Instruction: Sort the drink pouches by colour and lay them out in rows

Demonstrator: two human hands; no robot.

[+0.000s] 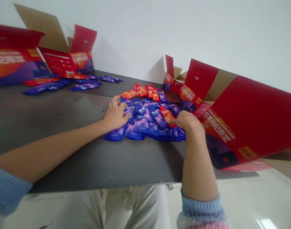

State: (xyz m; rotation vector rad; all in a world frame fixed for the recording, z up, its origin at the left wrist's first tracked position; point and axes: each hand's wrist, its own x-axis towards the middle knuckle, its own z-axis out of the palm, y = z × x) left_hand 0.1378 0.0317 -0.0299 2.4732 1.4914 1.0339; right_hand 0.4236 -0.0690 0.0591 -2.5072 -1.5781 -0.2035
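A heap of small blue sachets [145, 122] with several red ones [142, 91] at its far edge lies in the middle of the dark table [64, 127]. My left hand [115, 115] rests on the heap's left side, fingers curled down onto the blue sachets. My right hand [187, 122] is on the heap's right side, fingers bent inward and pinching at a sachet beside a red one [168, 115]. What exactly each hand grips is hidden by the fingers.
An open red carton [243, 124] lies on its side at the right table edge, flaps spread. Another open red carton [21, 60] stands at the far left with more blue and red sachets [64, 83] strewn before it. A white wall runs behind.
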